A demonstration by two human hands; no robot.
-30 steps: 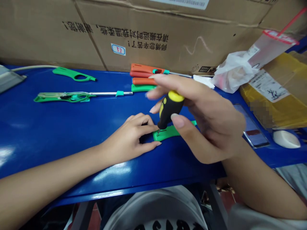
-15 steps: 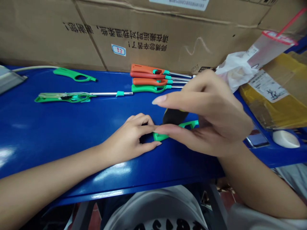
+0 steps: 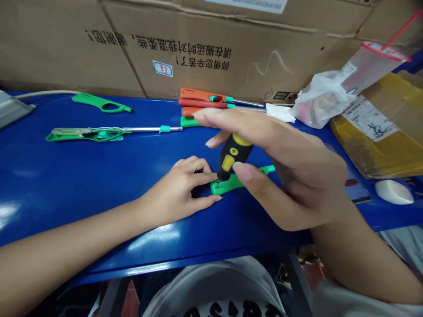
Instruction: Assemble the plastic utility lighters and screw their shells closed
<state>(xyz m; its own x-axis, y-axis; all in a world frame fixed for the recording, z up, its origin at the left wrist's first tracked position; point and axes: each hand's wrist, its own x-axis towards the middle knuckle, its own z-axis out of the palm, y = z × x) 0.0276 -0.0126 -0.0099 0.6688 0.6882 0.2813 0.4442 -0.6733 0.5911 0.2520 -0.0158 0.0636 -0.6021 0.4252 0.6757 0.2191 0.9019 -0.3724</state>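
My left hand (image 3: 190,187) rests on the blue table, its thumb and index finger pinching the near end of a green lighter casing (image 3: 228,184) that lies flat. In my right hand (image 3: 287,167) is a stubby black-and-yellow screwdriver (image 3: 234,154), gripped between thumb and fingers. The screwdriver stands slightly tilted, its tip down at the casing's left end beside my left fingertips. My right hand hides part of the casing's far end.
An opened green lighter (image 3: 99,134) with a metal tube and wires lies at left, a green shell half (image 3: 95,103) behind it. Several long lighters (image 3: 198,94) lie before a cardboard box (image 3: 148,26). At right are a bagged drink cup (image 3: 370,66), a yellow-taped parcel (image 3: 380,136) and a white mouse (image 3: 394,192).
My right fingers have shifted around the screwdriver and my thumb has moved, so more of the handle shows now. My left hand and the casing have stayed in place.
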